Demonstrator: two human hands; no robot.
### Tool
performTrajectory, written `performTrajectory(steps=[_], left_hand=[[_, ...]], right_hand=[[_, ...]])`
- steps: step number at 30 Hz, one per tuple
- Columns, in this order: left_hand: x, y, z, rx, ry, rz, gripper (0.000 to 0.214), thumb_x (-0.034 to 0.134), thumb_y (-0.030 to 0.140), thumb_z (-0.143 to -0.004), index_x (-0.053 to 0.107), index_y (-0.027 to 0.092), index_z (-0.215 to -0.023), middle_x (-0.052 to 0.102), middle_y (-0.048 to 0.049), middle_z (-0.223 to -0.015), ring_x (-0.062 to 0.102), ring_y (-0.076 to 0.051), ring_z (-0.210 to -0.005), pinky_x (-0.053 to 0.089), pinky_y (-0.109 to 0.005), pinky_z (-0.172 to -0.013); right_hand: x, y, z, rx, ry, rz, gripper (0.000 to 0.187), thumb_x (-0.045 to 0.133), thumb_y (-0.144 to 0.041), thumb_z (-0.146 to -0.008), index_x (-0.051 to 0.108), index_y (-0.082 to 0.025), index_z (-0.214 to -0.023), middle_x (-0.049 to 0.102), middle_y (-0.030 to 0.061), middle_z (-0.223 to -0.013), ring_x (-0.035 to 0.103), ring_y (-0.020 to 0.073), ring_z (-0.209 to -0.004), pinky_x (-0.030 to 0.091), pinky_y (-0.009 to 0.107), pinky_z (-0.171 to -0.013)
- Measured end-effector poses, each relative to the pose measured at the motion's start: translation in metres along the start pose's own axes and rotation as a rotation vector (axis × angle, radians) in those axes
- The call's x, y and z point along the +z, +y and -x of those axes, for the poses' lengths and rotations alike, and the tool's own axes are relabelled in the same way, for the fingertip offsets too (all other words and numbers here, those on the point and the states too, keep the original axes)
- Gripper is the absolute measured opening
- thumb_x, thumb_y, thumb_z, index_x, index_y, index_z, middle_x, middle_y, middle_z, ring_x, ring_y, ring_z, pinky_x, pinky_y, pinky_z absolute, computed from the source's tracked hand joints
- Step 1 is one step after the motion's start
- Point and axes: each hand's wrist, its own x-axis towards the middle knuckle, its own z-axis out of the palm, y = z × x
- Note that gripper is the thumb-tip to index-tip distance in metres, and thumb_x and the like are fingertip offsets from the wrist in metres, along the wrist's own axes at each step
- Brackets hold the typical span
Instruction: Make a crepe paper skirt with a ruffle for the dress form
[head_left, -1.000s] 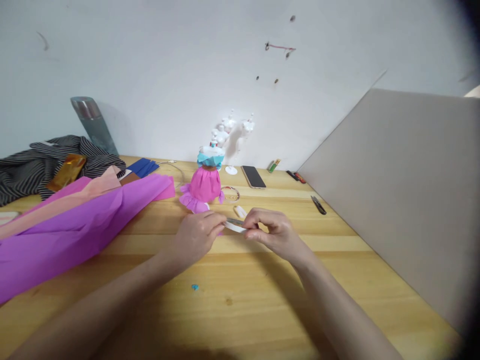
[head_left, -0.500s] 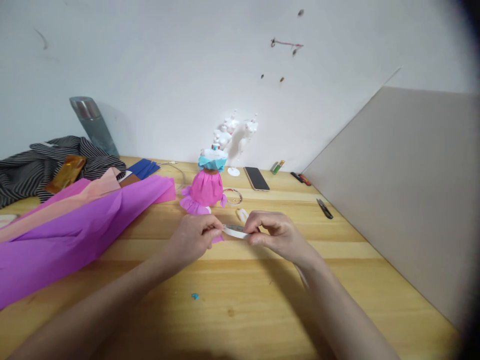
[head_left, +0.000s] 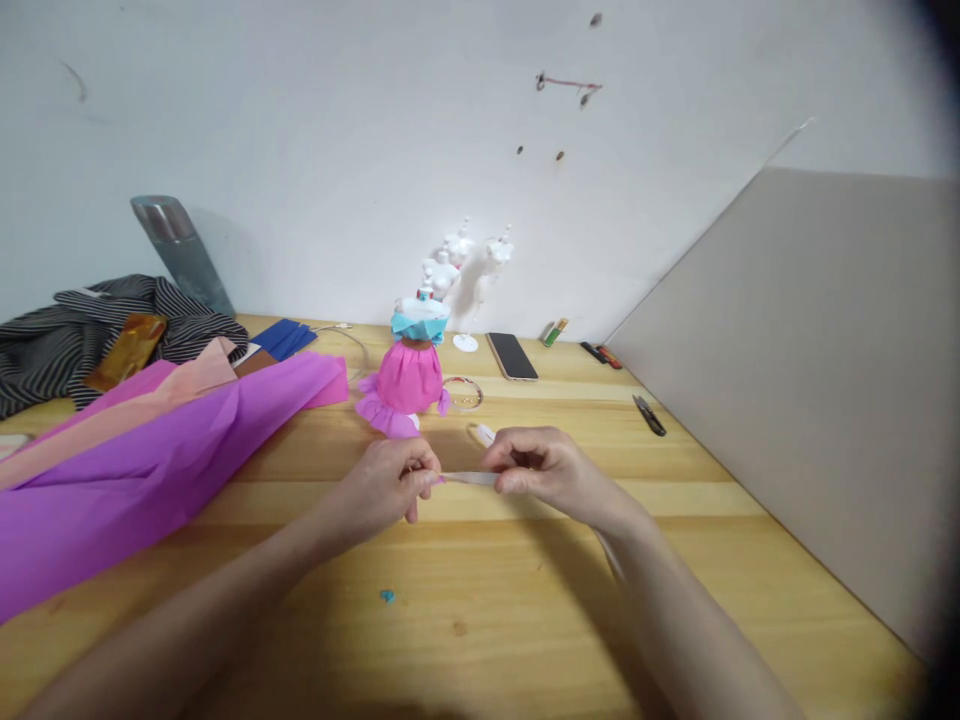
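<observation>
Over the middle of the table, a narrow white strip that looks like tape is stretched between my two hands. My left hand pinches its left end, and a scrap of pink shows at the fingertips. The other end sits in the closed fingers of my right hand, which hide part of it. Just behind my hands stands a small figure in a pink crepe-paper skirt with a blue paper collar. A lilac ruffle spreads at its base.
Purple crepe paper and a striped cloth lie left, near a leaning bottle. Behind are a phone, a ring-shaped band and white ornaments. Small snips lie right; a blue scrap lies in front.
The strip has turned from a curved band with a grey printed face into a flatter, straighter one. Both hands stay close together; the left fingers have shifted slightly, and the view has moved a little.
</observation>
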Motion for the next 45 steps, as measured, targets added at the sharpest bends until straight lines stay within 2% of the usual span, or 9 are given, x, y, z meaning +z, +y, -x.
performTrajectory(steps=[5,10,17,22,26,35,38,43,45], left_hand=[[0.002,-0.005,-0.001,-0.033,-0.046,0.113,0.012,0.047,0.022,-0.08,0.05,0.017,-0.07,0.053,0.006,-0.049,0.053,-0.009,-0.043,0.041,-0.02,-0.045],[0.003,-0.005,-0.001,-0.052,-0.073,0.17,0.011,0.048,0.022,-0.079,0.049,0.017,-0.07,0.054,0.0059,-0.049,0.052,-0.008,-0.041,0.041,-0.019,-0.044],[-0.002,0.001,0.001,-0.027,-0.116,0.171,0.008,0.05,0.019,-0.076,0.049,0.016,-0.069,0.055,0.0047,-0.056,0.054,-0.008,-0.046,0.041,-0.018,-0.045],[-0.003,0.002,0.002,-0.029,-0.142,0.181,0.01,0.051,0.022,-0.076,0.049,0.016,-0.068,0.054,0.0049,-0.051,0.054,-0.009,-0.045,0.043,-0.019,-0.046],[-0.002,0.004,0.004,-0.033,-0.11,0.154,0.008,0.051,0.019,-0.076,0.049,0.017,-0.068,0.055,0.0044,-0.055,0.053,-0.008,-0.045,0.041,-0.019,-0.046],[-0.004,0.011,0.008,0.021,-0.107,0.105,0.01,0.049,0.02,-0.078,0.049,0.017,-0.067,0.054,0.0034,-0.057,0.054,-0.009,-0.049,0.04,-0.02,-0.048],[-0.005,0.011,0.009,0.029,-0.107,0.093,0.011,0.049,0.02,-0.078,0.05,0.017,-0.068,0.054,0.0033,-0.056,0.053,-0.009,-0.049,0.04,-0.02,-0.048],[-0.006,0.009,0.008,0.04,-0.073,0.078,0.009,0.049,0.02,-0.077,0.049,0.017,-0.068,0.055,0.0031,-0.058,0.054,-0.008,-0.048,0.04,-0.019,-0.047],[-0.006,0.008,0.007,0.032,-0.082,0.097,0.009,0.049,0.021,-0.076,0.049,0.017,-0.068,0.055,0.0035,-0.057,0.055,-0.008,-0.048,0.042,-0.019,-0.047]], right_hand=[[0.003,0.004,-0.002,0.084,0.084,-0.078,0.028,0.072,-0.04,-0.069,0.065,-0.014,-0.075,0.053,-0.0026,-0.06,0.04,0.007,-0.05,0.031,0.021,-0.047],[0.005,0.004,-0.002,0.075,0.089,-0.122,0.023,0.068,-0.038,-0.072,0.065,-0.015,-0.075,0.056,-0.0014,-0.062,0.041,0.0065,-0.049,0.031,0.019,-0.044],[0.006,0.006,-0.001,0.048,0.103,-0.167,0.027,0.069,-0.042,-0.072,0.065,-0.016,-0.075,0.058,-0.0005,-0.064,0.043,0.0066,-0.048,0.031,0.019,-0.041],[0.007,0.008,0.001,0.037,0.118,-0.175,0.035,0.067,-0.051,-0.073,0.062,-0.016,-0.074,0.055,-0.0013,-0.061,0.038,0.0058,-0.044,0.029,0.019,-0.038],[0.007,0.011,0.0,0.002,0.14,-0.14,0.043,0.063,-0.058,-0.076,0.062,-0.015,-0.072,0.054,-0.0006,-0.06,0.038,0.0065,-0.044,0.028,0.019,-0.038],[0.014,0.014,0.0,-0.054,0.109,-0.181,0.054,0.046,-0.062,-0.085,0.066,-0.012,-0.08,0.051,0.0003,-0.058,0.038,0.0086,-0.045,0.028,0.021,-0.04],[0.017,0.016,-0.001,-0.076,0.117,-0.209,0.057,0.045,-0.064,-0.084,0.067,-0.012,-0.08,0.049,0.0001,-0.059,0.038,0.0088,-0.045,0.028,0.022,-0.04],[0.013,0.015,-0.002,-0.04,0.154,-0.356,0.076,0.035,-0.082,-0.074,0.066,-0.013,-0.078,0.042,-0.0022,-0.051,0.034,0.0086,-0.039,0.026,0.023,-0.037],[0.01,0.013,-0.002,-0.045,0.165,-0.379,0.075,0.038,-0.082,-0.073,0.066,-0.013,-0.078,0.042,-0.0024,-0.05,0.033,0.0083,-0.038,0.026,0.023,-0.037]])
